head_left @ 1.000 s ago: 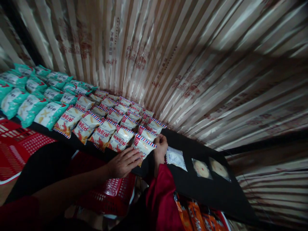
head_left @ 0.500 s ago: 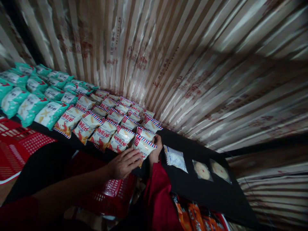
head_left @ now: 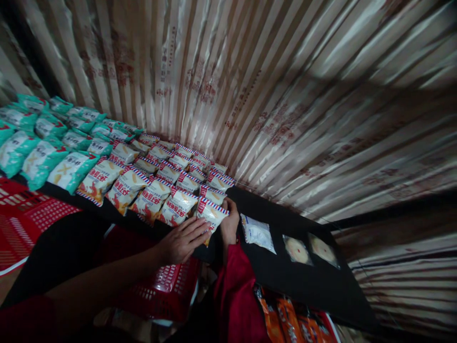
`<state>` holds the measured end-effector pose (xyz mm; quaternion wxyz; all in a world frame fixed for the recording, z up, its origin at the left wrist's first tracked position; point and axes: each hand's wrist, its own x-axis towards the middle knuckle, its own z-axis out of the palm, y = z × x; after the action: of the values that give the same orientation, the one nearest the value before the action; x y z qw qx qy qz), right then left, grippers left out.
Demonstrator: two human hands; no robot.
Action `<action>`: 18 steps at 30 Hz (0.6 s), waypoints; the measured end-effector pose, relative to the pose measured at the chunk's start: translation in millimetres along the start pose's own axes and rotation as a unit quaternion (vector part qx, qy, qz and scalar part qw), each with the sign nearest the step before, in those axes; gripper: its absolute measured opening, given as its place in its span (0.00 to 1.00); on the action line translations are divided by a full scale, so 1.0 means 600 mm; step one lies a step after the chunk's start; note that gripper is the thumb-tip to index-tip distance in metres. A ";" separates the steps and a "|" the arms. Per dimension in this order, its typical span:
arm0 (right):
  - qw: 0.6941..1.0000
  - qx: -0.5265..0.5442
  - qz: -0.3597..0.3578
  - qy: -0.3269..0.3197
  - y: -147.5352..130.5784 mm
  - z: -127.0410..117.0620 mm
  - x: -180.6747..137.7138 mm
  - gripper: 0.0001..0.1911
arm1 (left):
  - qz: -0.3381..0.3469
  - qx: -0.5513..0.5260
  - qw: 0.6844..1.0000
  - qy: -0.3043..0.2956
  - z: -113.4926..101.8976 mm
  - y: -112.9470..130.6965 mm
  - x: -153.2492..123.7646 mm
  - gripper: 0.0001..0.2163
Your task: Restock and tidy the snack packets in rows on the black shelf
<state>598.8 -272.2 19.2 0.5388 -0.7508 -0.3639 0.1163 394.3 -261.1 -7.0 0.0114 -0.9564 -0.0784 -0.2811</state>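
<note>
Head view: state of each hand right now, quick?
Left hand: open, laid against the rightmost front snack bag.
Right hand: curled at that bag's right edge; whether it grips cannot be told.

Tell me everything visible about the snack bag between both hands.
The snack bag is pale with red print, an orange bottom corner and a red-white-blue striped top edge. It looks like puffy, sealed plastic and leans at the right end of the front row; the left hand lies on its lower front, the right hand at its right edge.
</note>
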 end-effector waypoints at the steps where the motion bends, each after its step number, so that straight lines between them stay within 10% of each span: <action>1: 1.000 -0.020 0.002 0.012 0.001 -0.008 -0.002 0.24 | 0.000 0.000 1.000 -0.004 0.000 0.000 0.000 0.29; 10: 0.984 0.096 0.033 -0.148 0.019 -0.032 -0.022 0.20 | 0.004 -0.013 1.000 -0.002 0.003 0.000 -0.003 0.29; 18: 0.977 0.131 0.052 -0.158 0.013 -0.023 -0.020 0.15 | 0.009 -0.009 1.000 0.006 0.004 0.001 -0.005 0.29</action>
<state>601.3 -291.4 15.1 0.5613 -0.6637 -0.3867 0.3079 393.2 -262.2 -10.7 0.0059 -0.9554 -0.0677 -0.2873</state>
